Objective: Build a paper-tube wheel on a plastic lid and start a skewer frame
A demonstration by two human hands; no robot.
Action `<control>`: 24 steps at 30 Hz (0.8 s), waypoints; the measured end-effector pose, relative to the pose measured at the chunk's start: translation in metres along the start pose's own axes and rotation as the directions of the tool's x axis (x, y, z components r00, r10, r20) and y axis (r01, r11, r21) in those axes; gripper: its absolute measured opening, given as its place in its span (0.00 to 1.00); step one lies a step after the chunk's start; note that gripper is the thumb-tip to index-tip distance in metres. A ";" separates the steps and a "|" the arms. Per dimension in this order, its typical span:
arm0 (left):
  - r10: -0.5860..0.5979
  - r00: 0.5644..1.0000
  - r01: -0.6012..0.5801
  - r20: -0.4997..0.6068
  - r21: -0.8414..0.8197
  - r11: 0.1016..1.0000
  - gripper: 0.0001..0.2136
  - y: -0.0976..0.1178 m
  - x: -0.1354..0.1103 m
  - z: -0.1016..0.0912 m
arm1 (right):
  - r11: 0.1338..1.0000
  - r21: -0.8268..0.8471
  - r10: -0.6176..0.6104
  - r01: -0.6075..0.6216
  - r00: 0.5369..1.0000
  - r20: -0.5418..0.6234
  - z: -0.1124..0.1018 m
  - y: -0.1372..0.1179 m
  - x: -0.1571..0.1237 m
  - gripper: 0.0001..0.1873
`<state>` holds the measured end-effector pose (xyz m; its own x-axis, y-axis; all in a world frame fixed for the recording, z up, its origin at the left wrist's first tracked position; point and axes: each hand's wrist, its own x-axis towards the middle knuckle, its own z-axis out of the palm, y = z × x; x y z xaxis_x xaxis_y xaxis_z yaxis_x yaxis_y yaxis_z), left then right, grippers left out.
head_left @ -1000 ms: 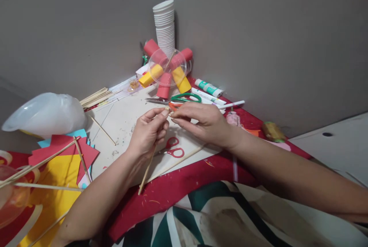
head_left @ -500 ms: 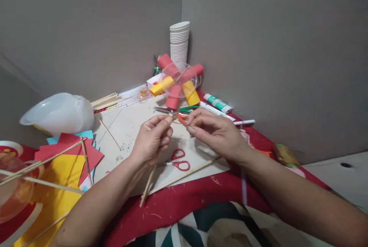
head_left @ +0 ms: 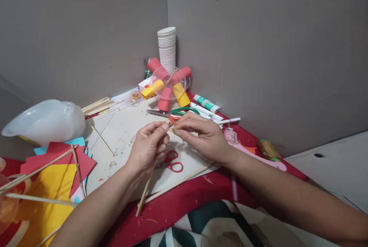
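My left hand (head_left: 148, 147) is closed in a pinch round the top of a thin wooden stick (head_left: 143, 195) that slants down toward me. My right hand (head_left: 201, 135) meets it from the right, thumb and forefinger pinched at the stick's upper tip. What the right fingers hold there is too small to make out. Both hands hover over a white board (head_left: 123, 132). Small red-handled scissors (head_left: 172, 162) lie on the board just under the hands.
A second long stick (head_left: 178, 181) lies across the board's near edge. Behind stand stacked white cups (head_left: 167, 45), a red-and-yellow paper-roll wheel (head_left: 168, 84), green-handled scissors (head_left: 179, 111) and a glue tube (head_left: 206, 103). At left are coloured paper (head_left: 57, 170), a stick frame and a white bag (head_left: 46, 120).
My right hand, which had drawn slightly away from the stick's tip half a second ago, has come back to it. The left hand keeps its pinch. The view has shifted slightly.
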<state>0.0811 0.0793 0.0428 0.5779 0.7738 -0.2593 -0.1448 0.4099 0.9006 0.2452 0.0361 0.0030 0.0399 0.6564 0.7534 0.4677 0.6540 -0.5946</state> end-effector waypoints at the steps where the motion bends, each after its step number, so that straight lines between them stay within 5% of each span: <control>1: -0.001 1.000 0.001 0.005 0.002 1.000 0.11 0.000 0.000 0.000 | 0.997 0.057 0.050 -0.049 0.999 -0.007 -0.001 -0.001 0.001 0.03; 4: 0.010 1.000 -0.010 0.014 0.007 1.000 0.11 0.000 -0.001 0.001 | 0.899 0.314 0.287 -0.307 0.952 0.108 -0.002 -0.005 0.003 0.04; 8: 0.010 1.000 -0.011 0.015 0.027 1.000 0.11 -0.002 -0.001 0.002 | 0.491 0.533 0.506 -0.689 0.723 0.470 -0.003 -0.005 0.006 0.13; 11: 0.025 0.998 -0.030 0.054 0.081 0.996 0.11 -0.005 -0.003 0.002 | 0.224 0.601 0.600 -0.767 0.594 0.535 -0.003 0.000 0.007 0.13; 13: 0.020 0.994 -0.035 0.107 0.140 0.990 0.11 -0.006 -0.004 0.003 | 0.131 0.616 0.636 -0.777 0.542 0.549 -0.003 0.003 0.007 0.13; 19: -0.093 0.980 0.029 0.175 0.335 0.942 0.13 -0.005 -0.004 0.003 | 0.248 0.502 0.635 -0.828 0.531 0.562 -0.008 0.007 0.009 0.14; 22: -0.073 0.979 -0.006 0.190 0.381 0.924 0.13 -0.005 -0.003 0.002 | 0.440 0.413 0.615 -0.797 0.603 0.508 -0.012 0.006 0.010 0.16; 24: -0.058 0.983 -0.014 0.172 0.390 0.921 0.13 -0.006 -0.003 0.001 | 0.610 0.327 0.595 -0.722 0.690 0.413 -0.013 0.003 0.010 0.17</control>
<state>0.0813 0.0744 0.0386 0.7150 0.6540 -0.2470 0.1719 0.1779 0.9689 0.2585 0.0393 0.0126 -0.0589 0.9970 0.0502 -0.0320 0.0484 -0.9983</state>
